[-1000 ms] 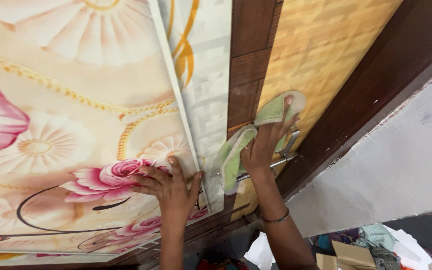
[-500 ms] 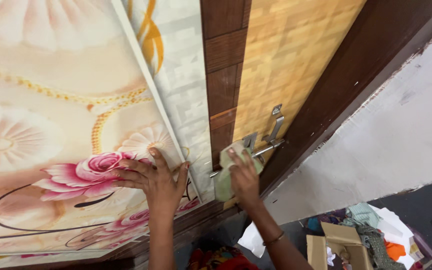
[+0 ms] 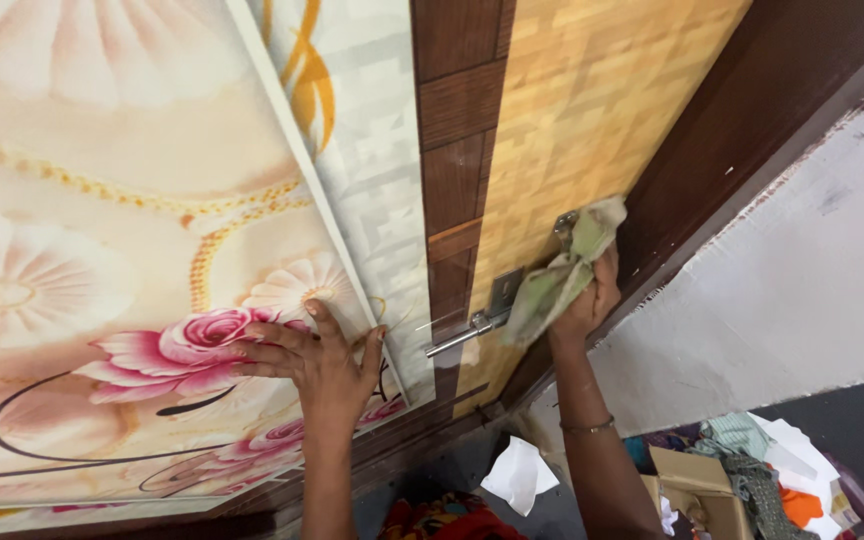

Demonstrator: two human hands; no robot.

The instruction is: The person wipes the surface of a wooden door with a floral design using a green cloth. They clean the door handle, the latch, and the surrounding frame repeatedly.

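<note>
My right hand (image 3: 590,300) grips a pale green cloth (image 3: 564,268) and presses it over the right end of a metal sliding latch (image 3: 472,328) on a door with a yellow woven-pattern panel (image 3: 592,110) and dark brown frame (image 3: 457,150). The cloth hides the latch's upper bracket. My left hand (image 3: 317,365) lies flat, fingers spread, on a floral panel (image 3: 102,250) with pink roses and cream flowers, just left of the latch. A thin bangle sits on my right wrist.
A grey-white wall (image 3: 802,290) runs to the right of the door frame. Below, on a dark floor, stand an open cardboard box (image 3: 697,480), a heap of coloured clothes (image 3: 762,465) and a white sheet of paper (image 3: 519,475).
My right hand has carried the cloth from the left end of the latch up and right to its far end. My left hand stays on the floral panel.
</note>
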